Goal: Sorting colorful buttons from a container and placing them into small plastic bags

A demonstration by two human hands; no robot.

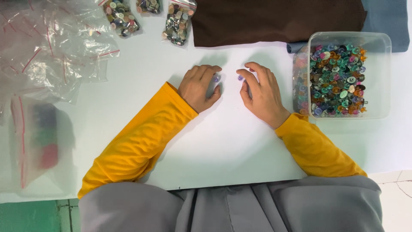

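My left hand (198, 87) rests on the white table (223, 146), fingers curled over a small purple button (216, 79) that shows at its fingertips. My right hand (262, 92) lies a little to the right, its forefinger and thumb touching another small purple button (240, 78). Both arms wear yellow sleeves. A clear plastic box (382, 77) holding several mixed coloured buttons stands just right of my right hand.
Empty clear zip bags (47, 47) lie piled at the back left. Three small bags of buttons (178, 23) sit at the back. A brown cloth (274, 19) and a blue cloth (386, 21) lie behind the box. The table's front edge is at my lap.
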